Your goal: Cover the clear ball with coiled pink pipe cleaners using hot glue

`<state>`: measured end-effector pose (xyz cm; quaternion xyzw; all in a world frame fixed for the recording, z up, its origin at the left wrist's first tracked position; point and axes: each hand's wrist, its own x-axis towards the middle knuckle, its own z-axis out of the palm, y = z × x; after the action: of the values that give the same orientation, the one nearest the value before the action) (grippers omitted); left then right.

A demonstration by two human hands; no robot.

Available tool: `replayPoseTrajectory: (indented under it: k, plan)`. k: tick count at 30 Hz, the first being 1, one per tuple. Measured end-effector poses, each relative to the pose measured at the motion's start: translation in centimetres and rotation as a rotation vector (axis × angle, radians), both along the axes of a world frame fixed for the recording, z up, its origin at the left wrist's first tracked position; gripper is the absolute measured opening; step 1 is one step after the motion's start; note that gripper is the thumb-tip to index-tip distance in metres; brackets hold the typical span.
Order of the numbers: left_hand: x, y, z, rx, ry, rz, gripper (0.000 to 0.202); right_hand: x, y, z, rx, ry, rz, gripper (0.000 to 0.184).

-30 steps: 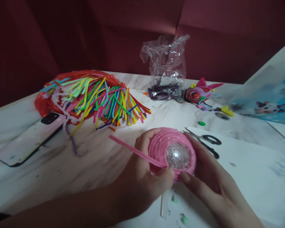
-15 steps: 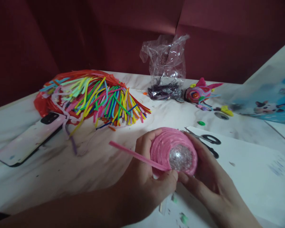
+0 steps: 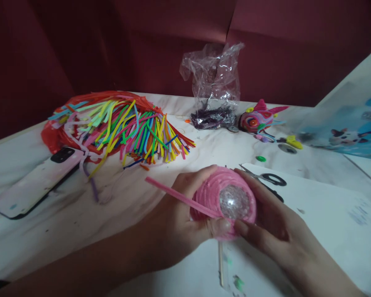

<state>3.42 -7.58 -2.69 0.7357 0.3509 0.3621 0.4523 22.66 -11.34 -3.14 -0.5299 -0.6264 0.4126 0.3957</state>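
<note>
A ball wound with pink pipe cleaner [image 3: 208, 192] is held between both hands near the middle of the view. Its round uncovered patch [image 3: 234, 202] shows a clear, shiny surface facing me. My left hand [image 3: 185, 222] is closed on the ball's left side, its thumb pressing at the patch's lower edge. A loose pink pipe cleaner end [image 3: 173, 194] sticks out leftward over that hand. My right hand [image 3: 275, 227] wraps the right side, thumb tip on the lower rim near the left thumb. The fingers behind the ball are hidden.
Many coloured pipe cleaners [image 3: 142, 132] lie in a red bag at back left, beside a phone [image 3: 37, 183]. Behind are a clear plastic bag [image 3: 216, 86] and a pink decorated ball [image 3: 256, 119]. Scissors [image 3: 270, 179] rest on white paper [image 3: 327, 218] at right. A thin stick [image 3: 221, 266] lies below.
The ball has tilted slightly, and its clear patch sits a little higher. Both thumbs have shifted along the lower rim. The stick below is now more exposed.
</note>
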Motion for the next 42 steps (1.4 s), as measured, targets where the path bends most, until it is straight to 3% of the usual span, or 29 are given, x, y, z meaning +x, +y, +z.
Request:
replayPoseTrajectory:
  k: [4,8,11,17,29,36,42]
  plan:
    - [-0.3,0.7,0.3,0.045,0.046,-0.028,0.064,0.1,0.3,0.2,-0.020,0.029,0.022,0.067]
    - [-0.3,1.3,0.7,-0.090,-0.050,-0.136,0.054,0.2,0.5,0.0,-0.065,0.064,0.052,0.066]
    - [-0.4,1.3,1.1,-0.193,-0.084,-0.146,0.056,0.4,0.4,-0.1,-0.085,0.066,0.078,0.064]
    - [-0.4,1.1,1.5,-0.215,-0.065,-0.164,0.047,0.2,0.1,-0.1,-0.088,0.078,0.063,0.067]
    - [-0.3,0.6,1.6,-0.245,-0.056,-0.103,0.049,0.1,-0.5,-0.7,-0.061,0.034,0.036,0.070]
    - [0.1,0.7,0.5,-0.356,-0.291,-0.027,0.043,-0.9,-0.5,0.5,-0.083,0.429,-0.044,0.059]
    - [0.8,0.2,0.4,-0.380,-0.419,0.052,0.043,-0.4,-0.5,-0.1,-0.031,0.320,-0.032,0.064]
